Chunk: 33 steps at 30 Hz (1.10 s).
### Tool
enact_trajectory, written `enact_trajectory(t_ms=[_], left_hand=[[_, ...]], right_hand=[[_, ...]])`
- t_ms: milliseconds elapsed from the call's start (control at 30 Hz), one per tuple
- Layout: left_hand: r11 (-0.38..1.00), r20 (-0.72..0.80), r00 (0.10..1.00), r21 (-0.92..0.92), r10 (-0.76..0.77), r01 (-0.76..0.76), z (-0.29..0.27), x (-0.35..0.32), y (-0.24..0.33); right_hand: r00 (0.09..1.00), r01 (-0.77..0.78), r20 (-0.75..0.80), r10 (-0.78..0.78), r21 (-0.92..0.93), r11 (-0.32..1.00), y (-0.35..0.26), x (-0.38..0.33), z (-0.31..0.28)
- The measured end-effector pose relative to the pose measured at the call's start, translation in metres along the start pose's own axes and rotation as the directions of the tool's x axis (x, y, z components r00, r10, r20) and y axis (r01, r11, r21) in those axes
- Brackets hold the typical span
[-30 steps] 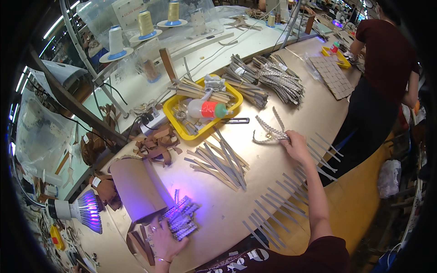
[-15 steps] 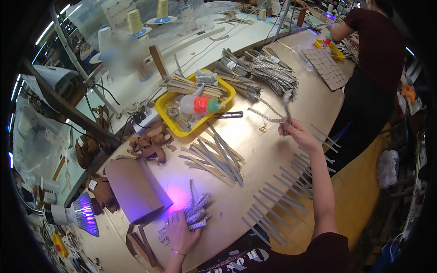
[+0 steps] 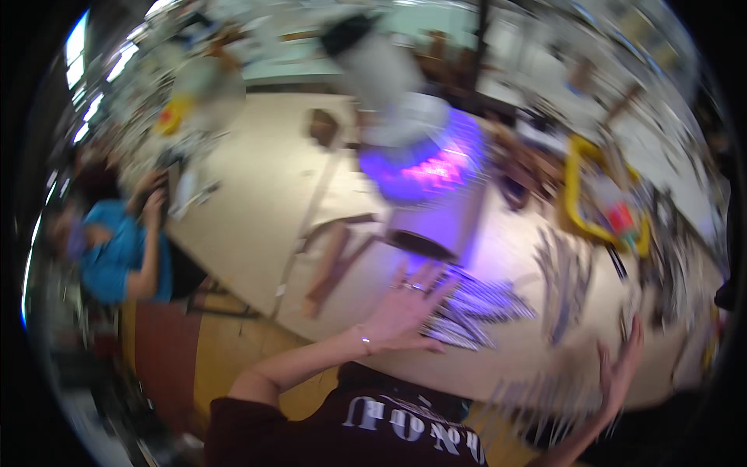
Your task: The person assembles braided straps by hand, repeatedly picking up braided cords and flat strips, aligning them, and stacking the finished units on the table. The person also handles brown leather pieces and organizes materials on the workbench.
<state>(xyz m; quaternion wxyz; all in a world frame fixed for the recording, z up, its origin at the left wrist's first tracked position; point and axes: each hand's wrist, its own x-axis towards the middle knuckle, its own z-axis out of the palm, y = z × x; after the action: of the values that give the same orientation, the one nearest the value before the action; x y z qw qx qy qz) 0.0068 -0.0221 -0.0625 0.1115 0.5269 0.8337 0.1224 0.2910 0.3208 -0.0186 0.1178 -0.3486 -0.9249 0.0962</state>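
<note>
The picture is smeared by motion. My left hand [image 3: 408, 309] lies with fingers spread at the left end of a bundle of braided grey-and-white cords [image 3: 484, 305], touching it. Just beyond that hand stands a curved brown leather-like piece [image 3: 443, 222], its hollow end toward me. At the right, my right hand [image 3: 619, 372] is raised over the table's near edge, thumb and fingers apart; I make out nothing held in it. Close by it, a row of thin grey strips [image 3: 537, 397] hangs along that edge. Loose flat strips [image 3: 562, 284] lie between the cords and the yellow tray.
A lamp with purple light [image 3: 428, 156] hangs over the leather-like piece, blocking part of the view. A yellow tray [image 3: 572, 194] holds a bottle [image 3: 620, 218]. Brown strips [image 3: 331, 265] lie left. A person in a blue shirt [image 3: 117, 249] sits at the far left.
The view has swung left. My right hand held a braided cord up before; now its fingers are apart. My left hand stays at the cord bundle, its fingers now spread.
</note>
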Motion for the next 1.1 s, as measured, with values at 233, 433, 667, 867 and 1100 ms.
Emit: enact_trajectory(t_ms=[233, 433, 667, 867, 1100], left_hand=[[0.909, -0.155, 0.979, -0.414, -0.129, 0.054, 0.017, -0.029, -0.033], [0.859, -0.222, 0.969, -0.511, -0.110, -0.020, 0.043, -0.022, -0.020], [0.923, -0.270, 0.960, -0.382, -0.076, -0.034, 0.040, -0.014, -0.006], [0.951, -0.173, 0.981, -0.308, -0.091, 0.034, 0.015, -0.010, -0.023], [0.979, -0.227, 0.974, -0.195, 0.013, -0.058, 0.010, -0.011, -0.032]], right_hand=[[0.680, 0.644, 0.105, -0.726, 0.388, 0.659, -0.165, 0.038, 0.069], [0.555, 0.718, 0.118, -0.823, 0.433, 0.546, -0.198, 0.039, 0.106], [0.595, 0.693, 0.127, -0.793, 0.418, 0.587, -0.184, 0.025, 0.107], [0.678, 0.590, 0.221, -0.701, 0.404, 0.699, -0.189, 0.017, 0.120], [0.640, 0.630, 0.224, -0.735, 0.396, 0.669, -0.200, 0.023, 0.125]])
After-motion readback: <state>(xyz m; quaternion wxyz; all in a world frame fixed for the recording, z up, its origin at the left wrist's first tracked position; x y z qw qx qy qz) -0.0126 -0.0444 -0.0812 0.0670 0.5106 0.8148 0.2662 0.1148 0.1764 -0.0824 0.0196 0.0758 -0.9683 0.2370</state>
